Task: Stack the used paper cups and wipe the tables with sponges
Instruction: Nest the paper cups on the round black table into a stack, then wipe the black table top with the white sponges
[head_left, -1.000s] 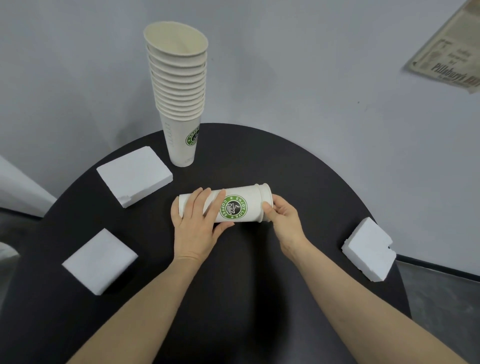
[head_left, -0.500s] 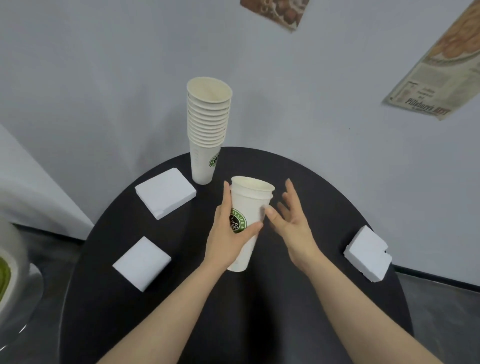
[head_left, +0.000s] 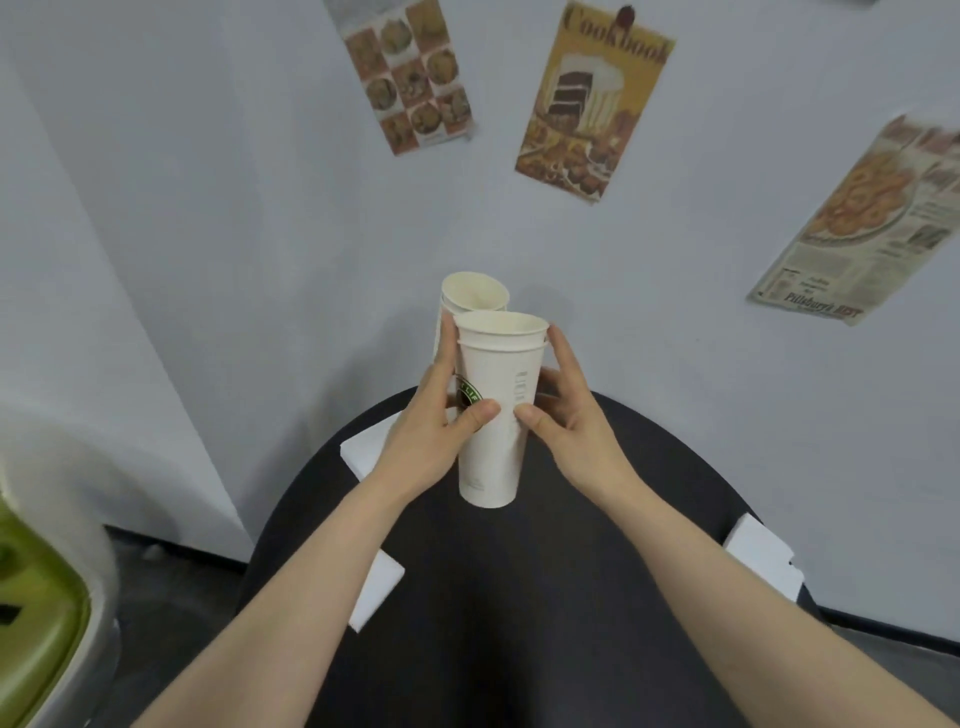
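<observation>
Both hands hold a pair of nested white paper cups (head_left: 496, 415) with a green logo upright above the round black table (head_left: 519, 623). My left hand (head_left: 431, 441) grips their left side, thumb across the front. My right hand (head_left: 571, 431) grips the right side, fingers up along the wall. Right behind them stands the tall stack of paper cups (head_left: 470, 299), mostly hidden, with only its open top showing. White sponges lie on the table: one (head_left: 363, 449) behind my left hand, one (head_left: 376, 592) under my left forearm, one (head_left: 763, 564) at the right edge.
A pale wall with several food posters (head_left: 592, 98) rises just behind the table. A white chair with a green seat (head_left: 36, 623) stands at the far left. Grey floor shows on both sides of the table.
The cups went from lying on the table to upright and lifted toward the tall stack. My right hand, open half a second ago, now grips them. The camera has tilted up.
</observation>
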